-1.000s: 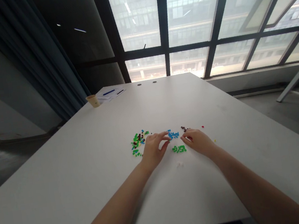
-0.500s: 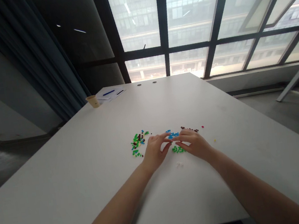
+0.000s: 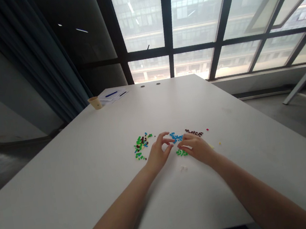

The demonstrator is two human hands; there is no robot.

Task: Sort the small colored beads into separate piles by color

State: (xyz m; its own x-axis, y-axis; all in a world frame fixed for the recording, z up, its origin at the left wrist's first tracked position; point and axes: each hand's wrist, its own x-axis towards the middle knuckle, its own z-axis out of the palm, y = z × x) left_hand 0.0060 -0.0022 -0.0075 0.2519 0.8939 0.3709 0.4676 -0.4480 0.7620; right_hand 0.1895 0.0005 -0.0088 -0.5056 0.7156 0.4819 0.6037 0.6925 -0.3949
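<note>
Well inside the table [image 3: 65,180] edges — left hand [image 3: 157,156], right hand [image 3: 197,148] narrowly curled over bricks [image 3: 176,137]; grip unclear.

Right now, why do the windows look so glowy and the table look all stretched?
In the head view, the window panes are so bright that they look washed out, while the curtain sinks into dark shadow; also in the head view, the table looks stretched and narrows sharply toward its far end, as through a wide lens; the small coloured bricks look slightly soft.
</note>
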